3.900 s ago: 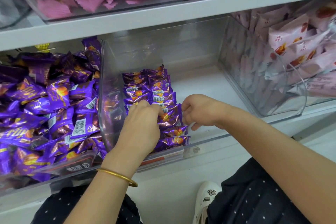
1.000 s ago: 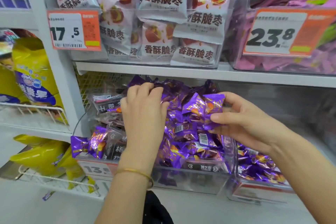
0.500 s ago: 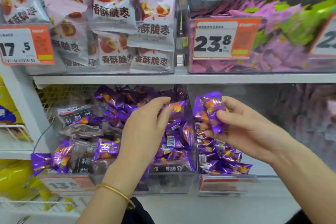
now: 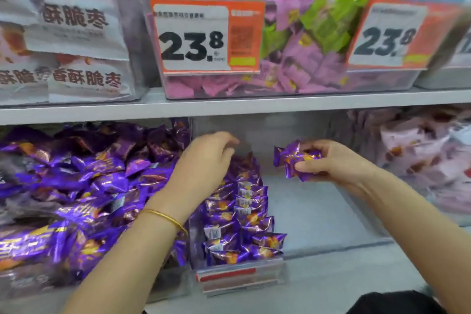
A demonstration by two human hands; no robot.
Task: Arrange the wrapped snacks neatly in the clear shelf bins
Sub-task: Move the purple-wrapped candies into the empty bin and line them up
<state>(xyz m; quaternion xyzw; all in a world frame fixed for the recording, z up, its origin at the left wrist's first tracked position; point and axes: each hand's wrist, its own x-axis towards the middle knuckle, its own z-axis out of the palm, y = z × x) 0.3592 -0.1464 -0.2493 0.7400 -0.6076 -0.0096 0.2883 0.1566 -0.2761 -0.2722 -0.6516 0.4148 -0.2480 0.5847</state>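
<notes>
Mid-stocking: your right grip (image 4: 336, 163) grasps snacks (image 4: 297, 158) above the bin (image 4: 318, 214); your left grip (image 4: 204, 163) hangs released over its rows (image 4: 242, 211). Next, lay them neatly alongside.

We see 2 grey shelves. Upper shelf (image 4: 254, 106): white snack bags (image 4: 76, 64) at left, then a clear bin (image 4: 178, 89) w/ pink & green pkts, price tag (image 4: 201, 35) on its front. Lower shelf (image 4: 344, 278): left bin (image 4: 30, 280) heaped w/ purple snacks (image 4: 89, 181), middle bin (image 4: 318, 211) w/ neat rows (image 4: 237, 224) along its left side, right bin (image 4: 367, 160) w/ pale pink pkts (image 4: 420, 150).
</notes>
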